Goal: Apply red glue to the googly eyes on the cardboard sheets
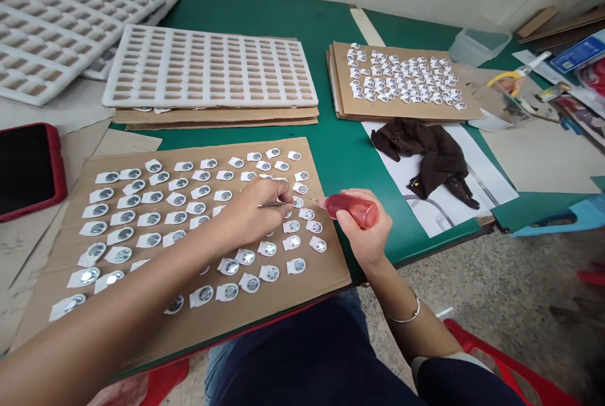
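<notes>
My right hand (366, 229) is wrapped round a small red squeeze bottle (352, 209). Its thin nozzle points left at one of the round silver metal pieces with white paper tabs (298, 202). From the other side reaches my left hand (258, 207), fingers pinched on a slim metal tool that looks like tweezers (274, 205); its tip is close to that same piece. Under both lies a cardboard sheet (326, 273), covered with rows of the tabbed silver pieces. My left forearm hides some of them.
Behind the sheet, a white slotted foam tray (210, 69) rests on cardboard. More tabbed pieces fill another cardboard stack (345, 87). A dark brown cloth (432, 150) lies on white paper at right. Yellow-handled scissors (505, 78), a clear plastic box (479, 45) and a red-cased phone (28, 169) are around.
</notes>
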The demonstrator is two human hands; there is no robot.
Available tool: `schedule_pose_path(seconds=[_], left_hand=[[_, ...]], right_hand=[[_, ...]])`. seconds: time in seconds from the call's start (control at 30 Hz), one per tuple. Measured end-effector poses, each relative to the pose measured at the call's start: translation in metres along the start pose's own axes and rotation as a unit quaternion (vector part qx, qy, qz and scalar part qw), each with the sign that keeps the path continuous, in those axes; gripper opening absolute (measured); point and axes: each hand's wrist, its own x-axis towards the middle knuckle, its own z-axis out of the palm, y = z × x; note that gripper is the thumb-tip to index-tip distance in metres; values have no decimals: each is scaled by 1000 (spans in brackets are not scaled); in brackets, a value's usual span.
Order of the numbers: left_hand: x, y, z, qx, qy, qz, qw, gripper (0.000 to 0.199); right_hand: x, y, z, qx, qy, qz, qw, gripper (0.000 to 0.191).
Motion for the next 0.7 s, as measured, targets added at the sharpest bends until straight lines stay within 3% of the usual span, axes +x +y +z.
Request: schedule_pose_path(seconds=[0.4, 0.7], left_hand=[[0, -6, 3, -38, -9, -19, 999, 16], [0, -8, 3, -36, -5, 4, 999, 14]], right_hand=[[3, -2, 5, -27, -53, -14, 998, 23], [4, -1, 7, -31, -68, -8, 997, 23]])
